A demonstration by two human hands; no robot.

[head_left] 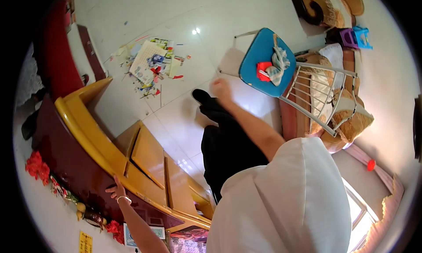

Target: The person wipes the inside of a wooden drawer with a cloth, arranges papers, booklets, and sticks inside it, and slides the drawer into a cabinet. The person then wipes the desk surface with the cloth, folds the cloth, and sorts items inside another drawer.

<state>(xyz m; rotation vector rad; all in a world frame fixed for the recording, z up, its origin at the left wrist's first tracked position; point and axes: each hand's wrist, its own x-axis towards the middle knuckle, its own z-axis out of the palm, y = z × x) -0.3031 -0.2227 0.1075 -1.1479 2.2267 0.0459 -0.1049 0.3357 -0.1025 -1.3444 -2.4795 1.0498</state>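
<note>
My left hand (117, 189), a pale bracelet on its wrist, reaches over the dark red top of a yellow wooden cabinet (99, 143). Its fingers are spread at the cabinet's edge, beside a small dark object (110, 186) that I cannot make out. My right hand (221, 89) hangs in front of my body above the tiled floor, near my black shoe (201, 95). Motion blurs its fingers, and I see nothing in it. Some cabinet doors (149, 154) stand ajar below my left hand.
Papers and small scraps (149, 64) lie scattered on the floor ahead. To the right stands a chair with a blue seat (259, 46) bearing crumpled cloth and a red item (264, 71). Behind it is a sofa (303, 116). Red flowers (37, 167) and ornaments line the cabinet's back.
</note>
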